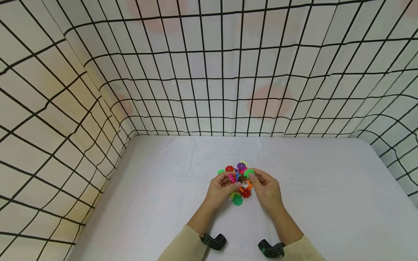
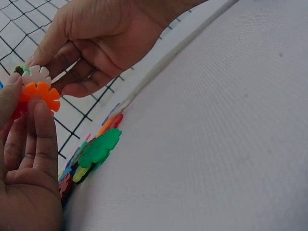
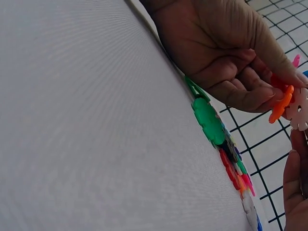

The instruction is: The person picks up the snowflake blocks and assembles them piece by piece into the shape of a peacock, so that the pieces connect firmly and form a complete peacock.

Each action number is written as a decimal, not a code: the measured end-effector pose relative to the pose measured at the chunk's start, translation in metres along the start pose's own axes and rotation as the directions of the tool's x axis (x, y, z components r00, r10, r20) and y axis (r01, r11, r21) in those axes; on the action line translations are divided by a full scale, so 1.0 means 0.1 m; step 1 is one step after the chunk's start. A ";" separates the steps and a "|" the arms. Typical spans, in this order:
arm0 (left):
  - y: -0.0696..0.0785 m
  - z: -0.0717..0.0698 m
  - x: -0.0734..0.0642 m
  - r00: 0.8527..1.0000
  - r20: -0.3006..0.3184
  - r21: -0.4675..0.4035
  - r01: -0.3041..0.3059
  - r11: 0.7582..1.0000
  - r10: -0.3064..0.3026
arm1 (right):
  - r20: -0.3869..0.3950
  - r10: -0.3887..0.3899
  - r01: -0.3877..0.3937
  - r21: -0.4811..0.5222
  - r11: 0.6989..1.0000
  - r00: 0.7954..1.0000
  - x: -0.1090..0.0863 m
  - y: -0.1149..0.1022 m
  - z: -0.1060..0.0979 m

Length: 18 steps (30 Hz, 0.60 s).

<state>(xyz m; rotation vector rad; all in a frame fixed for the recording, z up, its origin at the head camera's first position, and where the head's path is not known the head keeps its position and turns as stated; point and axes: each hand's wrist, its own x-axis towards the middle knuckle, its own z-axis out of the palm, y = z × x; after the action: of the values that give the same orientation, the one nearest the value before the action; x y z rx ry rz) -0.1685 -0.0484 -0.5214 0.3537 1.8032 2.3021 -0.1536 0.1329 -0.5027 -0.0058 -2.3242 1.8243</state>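
Head view: left hand, fingers bent, pinches orange flower disc; right hand, likewise, pinches white disc beside it. Both held over colored disc pile on white table.

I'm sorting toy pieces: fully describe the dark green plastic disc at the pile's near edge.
The round, dark green disc looks plastic, with short slots round its rim. It lies roughly flat at the near edge of a multicoloured pile of notched plastic discs, close to a red notched plastic disc. Neither the left hand nor the right hand touches it. Its underside is hidden.
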 end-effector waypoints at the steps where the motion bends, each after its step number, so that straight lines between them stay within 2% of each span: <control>1: 0.00 0.00 0.00 1.000 -0.001 -0.001 0.001 1.000 -0.001 | 0.004 0.003 -0.003 -0.006 1.000 1.000 0.00 0.00 0.00; 11: 0.00 0.00 -0.01 1.000 -0.018 -0.015 0.013 1.000 -0.013 | 0.065 0.047 -0.043 -0.062 0.997 0.997 0.01 -0.02 -0.03; 18: 0.00 -0.01 -0.03 1.000 -0.018 0.023 0.018 1.000 -0.017 | 0.127 0.025 -0.012 -0.103 0.995 0.992 0.02 -0.02 -0.08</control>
<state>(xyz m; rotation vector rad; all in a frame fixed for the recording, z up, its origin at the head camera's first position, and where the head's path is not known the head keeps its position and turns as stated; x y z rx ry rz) -0.1655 -0.0498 -0.5221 0.3202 1.8355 2.2818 -0.1545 0.1405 -0.4986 0.0780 -2.5112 1.7612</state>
